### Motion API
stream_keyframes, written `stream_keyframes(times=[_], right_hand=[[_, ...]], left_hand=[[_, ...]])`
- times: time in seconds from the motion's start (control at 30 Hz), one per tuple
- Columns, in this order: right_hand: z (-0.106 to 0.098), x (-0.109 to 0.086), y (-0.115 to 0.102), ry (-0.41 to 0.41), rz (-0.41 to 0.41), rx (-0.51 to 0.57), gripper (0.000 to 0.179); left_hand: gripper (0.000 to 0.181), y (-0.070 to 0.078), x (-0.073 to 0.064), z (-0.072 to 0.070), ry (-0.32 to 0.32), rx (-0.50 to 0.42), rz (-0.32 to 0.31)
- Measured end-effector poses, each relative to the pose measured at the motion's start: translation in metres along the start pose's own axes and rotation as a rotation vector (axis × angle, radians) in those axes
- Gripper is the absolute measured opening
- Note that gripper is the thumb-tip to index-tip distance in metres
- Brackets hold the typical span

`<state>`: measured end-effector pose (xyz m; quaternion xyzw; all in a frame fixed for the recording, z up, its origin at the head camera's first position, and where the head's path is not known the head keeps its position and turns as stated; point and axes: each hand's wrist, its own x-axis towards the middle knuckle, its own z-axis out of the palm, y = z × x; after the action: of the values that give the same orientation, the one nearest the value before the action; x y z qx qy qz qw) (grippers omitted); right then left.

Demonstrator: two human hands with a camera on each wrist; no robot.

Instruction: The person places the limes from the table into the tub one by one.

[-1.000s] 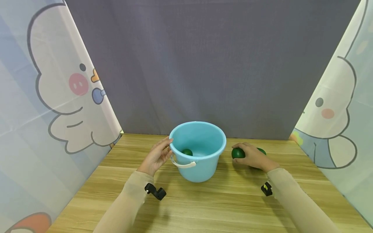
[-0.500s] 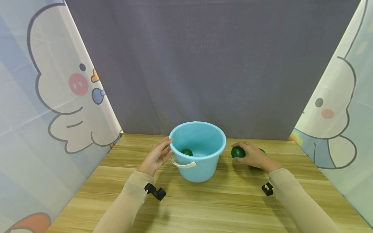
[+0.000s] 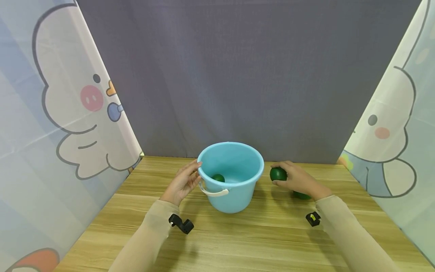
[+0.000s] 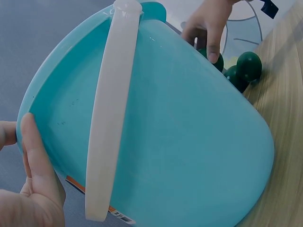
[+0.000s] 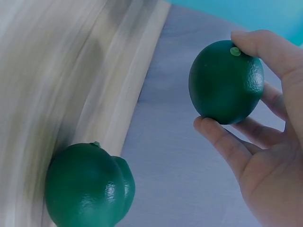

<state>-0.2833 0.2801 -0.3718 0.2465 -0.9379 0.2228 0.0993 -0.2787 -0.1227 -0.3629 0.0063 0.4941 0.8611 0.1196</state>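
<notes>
A light blue bucket (image 3: 232, 198) stands on the table, its white handle (image 3: 214, 193) hanging down at the front left. My left hand (image 3: 183, 183) pinches the bucket's left rim between thumb and fingers. Inside the bucket lies one dark green lime (image 3: 218, 177). To the right of it, my right hand (image 3: 297, 179) holds another lime (image 5: 225, 82) between thumb and fingertips, raised off the table. Two more limes, the nearer lime (image 5: 85, 184) overlapping the other, rest on the table below the right wrist; the head view mostly hides them behind that hand.
The wooden table (image 3: 217, 245) reaches back to a grey cloth (image 3: 231, 75). Cartoon-printed curtains (image 3: 68, 113) hang at both sides. Each sleeve carries a black wrist mount (image 3: 181, 223).
My right hand has risen slightly with the lime, uncovering more of a lime below the wrist. The left hand and bucket have stayed put.
</notes>
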Motion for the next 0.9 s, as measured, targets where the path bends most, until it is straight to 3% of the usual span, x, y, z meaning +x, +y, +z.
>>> stream_keyframes(times=[0.63, 0.9], right_hand=[[-0.012, -0.001, -0.008, 0.012, -0.021, 0.052, 0.057], [-0.017, -0.003, -0.013, 0.056, -0.067, 0.066, 0.054]], left_hand=[[0.047, 0.0, 0.001, 0.0, 0.016, -0.01, -0.005], [0.048, -0.001, 0.001, 0.0, 0.009, -0.013, -0.006]])
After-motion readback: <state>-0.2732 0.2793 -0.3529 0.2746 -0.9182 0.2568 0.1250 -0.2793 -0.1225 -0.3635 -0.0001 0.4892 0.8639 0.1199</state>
